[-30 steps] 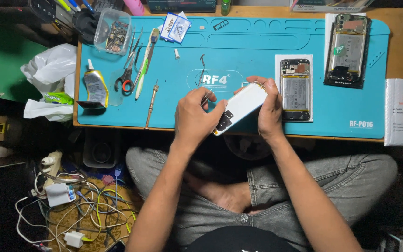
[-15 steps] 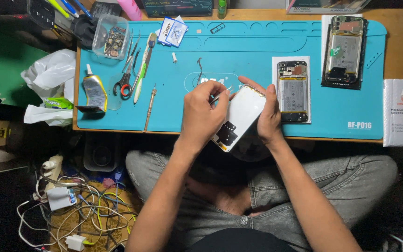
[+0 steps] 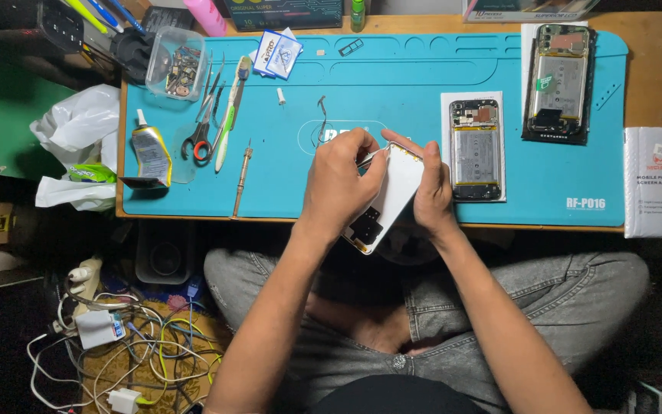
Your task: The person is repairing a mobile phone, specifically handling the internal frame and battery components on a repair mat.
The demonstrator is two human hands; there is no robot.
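Both hands grip a white phone back cover (image 3: 388, 201) over the blue mat's (image 3: 392, 84) near edge: left hand (image 3: 340, 184) closed on its left side, right hand (image 3: 430, 188) cupping the right. A white rectangular box (image 3: 654, 182) lies right of the mat. The cover has tilted more upright since earlier.

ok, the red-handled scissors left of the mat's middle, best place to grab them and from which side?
Judging by their pose, take the scissors at the red finger loops, coming from the near table edge. They lie flat with the loops toward the person and the blades pointing away; the green-handled tool lies close on their right, so the loop end looks like the freest grip.
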